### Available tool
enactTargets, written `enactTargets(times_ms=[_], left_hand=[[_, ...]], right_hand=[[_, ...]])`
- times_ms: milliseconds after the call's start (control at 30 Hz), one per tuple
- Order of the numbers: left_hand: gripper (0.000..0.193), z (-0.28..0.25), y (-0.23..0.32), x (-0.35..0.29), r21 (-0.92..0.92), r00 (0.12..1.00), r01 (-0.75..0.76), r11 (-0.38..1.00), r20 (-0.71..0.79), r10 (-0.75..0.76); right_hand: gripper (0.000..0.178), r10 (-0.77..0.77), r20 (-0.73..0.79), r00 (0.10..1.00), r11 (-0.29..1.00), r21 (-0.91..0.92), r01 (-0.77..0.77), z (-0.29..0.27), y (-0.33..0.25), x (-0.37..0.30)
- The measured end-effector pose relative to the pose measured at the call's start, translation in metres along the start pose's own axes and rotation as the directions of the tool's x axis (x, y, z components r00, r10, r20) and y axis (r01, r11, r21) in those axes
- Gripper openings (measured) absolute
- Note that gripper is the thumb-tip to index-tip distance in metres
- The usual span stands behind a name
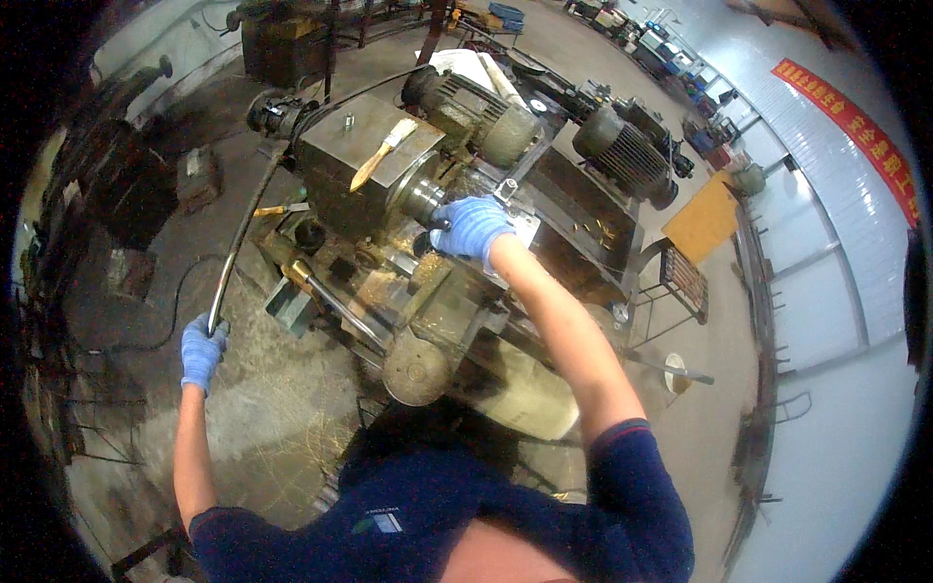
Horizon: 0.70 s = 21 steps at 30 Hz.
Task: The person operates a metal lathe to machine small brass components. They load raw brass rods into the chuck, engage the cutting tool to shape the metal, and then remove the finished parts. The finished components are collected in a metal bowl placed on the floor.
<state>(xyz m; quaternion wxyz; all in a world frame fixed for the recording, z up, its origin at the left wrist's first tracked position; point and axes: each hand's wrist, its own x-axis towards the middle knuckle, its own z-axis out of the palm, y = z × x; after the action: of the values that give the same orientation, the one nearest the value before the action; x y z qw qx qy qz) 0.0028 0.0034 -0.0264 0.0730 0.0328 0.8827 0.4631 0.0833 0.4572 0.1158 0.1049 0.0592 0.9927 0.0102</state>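
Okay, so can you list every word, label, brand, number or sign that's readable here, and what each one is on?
Red banner on the pale wall at right: large yellow characters; I won't copy the wording.
Dark blue shirt: small pale lettering beside a chest emblem; too small to read surely.
I can make out no other text.

Red banner (846,120) (yellow-lettered); shirt (432,507), lettered too.
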Motion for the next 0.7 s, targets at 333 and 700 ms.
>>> enactTargets(times_ms=[333, 700], left_hand=[[0.024, -0.02, -0.006, 0.053, 0.801, 0.943, -0.215, 0.559, 0.022, 0.332], [0.014, -0.101, -0.04, 0.182, 0.919, 0.862, -0.205, 0.337, 0.006, 0.506]], right_hand=[[0.054, 0.036, -0.088, 0.996, 0.998, 0.053, -0.031, 0.004, -0.003, 0.015], [0.049, 0.073, -0.15, 0.986, 0.99, 0.133, -0.053, -0.003, -0.014, 0.005]])
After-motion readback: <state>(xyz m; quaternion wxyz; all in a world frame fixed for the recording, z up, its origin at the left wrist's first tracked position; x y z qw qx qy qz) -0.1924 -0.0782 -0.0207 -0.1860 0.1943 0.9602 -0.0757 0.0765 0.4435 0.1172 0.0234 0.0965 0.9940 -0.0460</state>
